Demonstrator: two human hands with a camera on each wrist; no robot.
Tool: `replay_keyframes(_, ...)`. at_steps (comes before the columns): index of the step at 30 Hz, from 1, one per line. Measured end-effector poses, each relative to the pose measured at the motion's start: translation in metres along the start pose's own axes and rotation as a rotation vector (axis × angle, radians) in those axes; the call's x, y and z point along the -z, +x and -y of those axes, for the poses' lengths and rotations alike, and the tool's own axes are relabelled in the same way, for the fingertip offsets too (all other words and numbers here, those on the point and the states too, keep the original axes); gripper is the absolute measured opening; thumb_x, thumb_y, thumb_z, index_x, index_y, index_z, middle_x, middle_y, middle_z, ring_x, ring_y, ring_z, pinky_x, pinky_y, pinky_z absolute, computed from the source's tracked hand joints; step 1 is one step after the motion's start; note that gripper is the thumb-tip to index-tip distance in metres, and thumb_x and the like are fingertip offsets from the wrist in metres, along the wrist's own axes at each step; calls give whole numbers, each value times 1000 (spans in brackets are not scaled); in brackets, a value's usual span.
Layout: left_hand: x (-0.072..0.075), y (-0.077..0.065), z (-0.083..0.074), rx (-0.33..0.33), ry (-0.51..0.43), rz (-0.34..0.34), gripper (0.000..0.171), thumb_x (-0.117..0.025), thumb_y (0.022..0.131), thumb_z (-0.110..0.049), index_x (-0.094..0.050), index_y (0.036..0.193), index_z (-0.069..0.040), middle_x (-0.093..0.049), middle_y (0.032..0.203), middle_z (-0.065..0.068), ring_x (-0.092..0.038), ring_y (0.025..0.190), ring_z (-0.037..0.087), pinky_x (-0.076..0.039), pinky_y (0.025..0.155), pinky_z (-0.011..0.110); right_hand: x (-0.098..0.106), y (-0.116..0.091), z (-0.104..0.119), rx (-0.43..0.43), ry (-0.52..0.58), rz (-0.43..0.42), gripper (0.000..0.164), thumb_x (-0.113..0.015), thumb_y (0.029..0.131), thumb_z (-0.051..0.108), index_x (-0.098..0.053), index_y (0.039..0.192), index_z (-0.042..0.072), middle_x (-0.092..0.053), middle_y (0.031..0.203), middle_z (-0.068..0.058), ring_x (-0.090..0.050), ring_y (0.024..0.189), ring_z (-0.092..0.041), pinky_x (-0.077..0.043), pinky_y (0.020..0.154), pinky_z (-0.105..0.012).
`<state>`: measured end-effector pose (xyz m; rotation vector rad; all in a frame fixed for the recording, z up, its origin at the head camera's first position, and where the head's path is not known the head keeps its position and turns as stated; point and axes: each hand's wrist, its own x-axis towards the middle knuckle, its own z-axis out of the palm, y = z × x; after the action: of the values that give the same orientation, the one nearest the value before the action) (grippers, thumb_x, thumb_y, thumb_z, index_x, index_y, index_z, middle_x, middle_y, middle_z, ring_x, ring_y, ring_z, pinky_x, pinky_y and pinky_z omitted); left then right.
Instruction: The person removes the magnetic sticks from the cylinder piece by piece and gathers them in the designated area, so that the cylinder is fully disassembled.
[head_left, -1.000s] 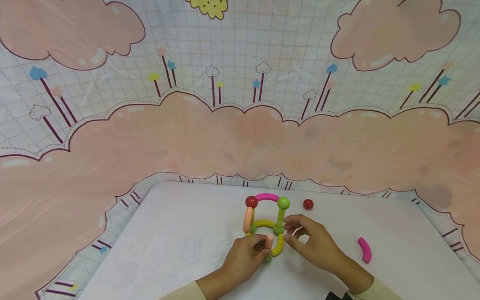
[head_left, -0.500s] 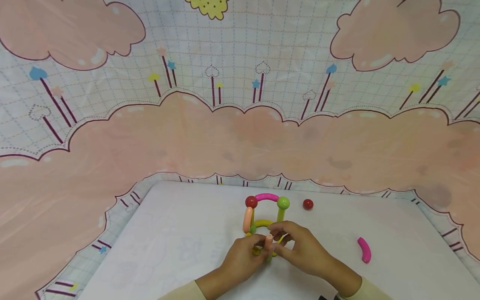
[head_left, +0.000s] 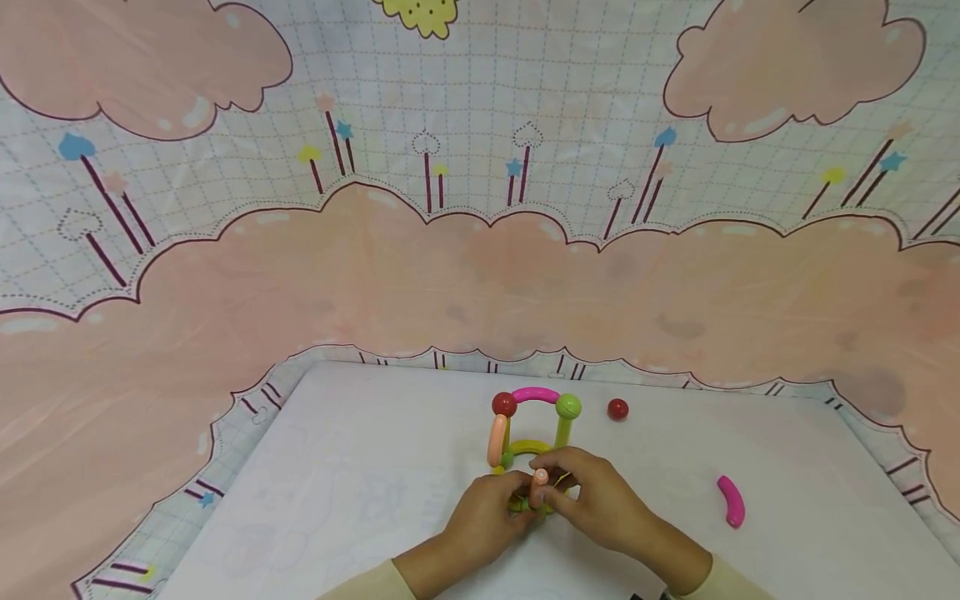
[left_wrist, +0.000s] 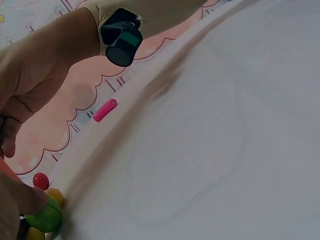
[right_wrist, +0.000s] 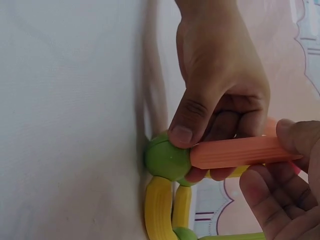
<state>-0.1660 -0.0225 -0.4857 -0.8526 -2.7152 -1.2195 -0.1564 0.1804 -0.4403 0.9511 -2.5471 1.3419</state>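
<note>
My left hand (head_left: 483, 517) grips a green ball (right_wrist: 167, 159) at the near corner of a ball-and-stick frame, its thumb pressing the ball. From that ball an orange stick (right_wrist: 230, 151) stands upright, its end touching the ball. My right hand (head_left: 600, 500) pinches the stick's upper end between thumb and fingers. Curved yellow sticks (right_wrist: 159, 207) join green balls at the base. At the frame's back, a red ball (head_left: 504, 404) and a light green ball (head_left: 567, 406) carry a pink curved stick (head_left: 536, 393) between them. Another orange stick (head_left: 497, 440) stands below the red ball.
A loose red ball (head_left: 618, 409) lies on the white table (head_left: 337, 467) to the right of the frame. Farther right and nearer lies a loose pink curved stick (head_left: 731, 502). A patterned cloth (head_left: 480, 275) hangs behind the table.
My right hand has moved left and toward me, from beside the frame to the orange stick, and now pinches it. The left hand has stayed at the near corner.
</note>
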Motion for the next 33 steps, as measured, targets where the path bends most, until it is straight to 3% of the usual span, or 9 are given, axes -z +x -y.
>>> replay_keyframes(10, -2, 1, 2, -20, 15, -13, 20, -86, 83, -13, -74, 97, -19, -73, 97, -15, -58, 82, -1, -51, 76, 21, -2, -2, -1, -11, -51, -36, 17, -73, 95, 16, -68, 112, 16, -69, 107, 6, -69, 89, -7, -58, 76, -28)
replay_keyframes(17, -3, 0, 3, -9, 17, -10, 22, -87, 83, -14, -76, 102, -16, -74, 97, -14, -59, 85, -2, -52, 77, 22, -1, -3, -2, -18, -40, -47, 19, -73, 94, 14, -68, 113, 12, -70, 108, 2, -69, 90, -9, -59, 78, -28)
replay_keyframes(24, -2, 1, 2, 43, 29, 8, 28, -89, 81, -17, -75, 105, -12, -74, 95, -13, -59, 80, -2, -52, 73, 22, 7, 2, 5, -50, -23, -155, 24, -76, 91, 8, -69, 114, 11, -70, 110, 5, -68, 93, -10, -59, 81, -28)
replay_keyframes(33, -1, 0, 2, 11, 22, 14, 27, -87, 83, -15, -76, 108, -12, -74, 100, -13, -61, 87, -3, -53, 78, 23, 15, -3, -4, -61, -80, -108, 26, -79, 91, 11, -66, 113, 15, -61, 93, 12, -59, 80, -7, -55, 70, -25)
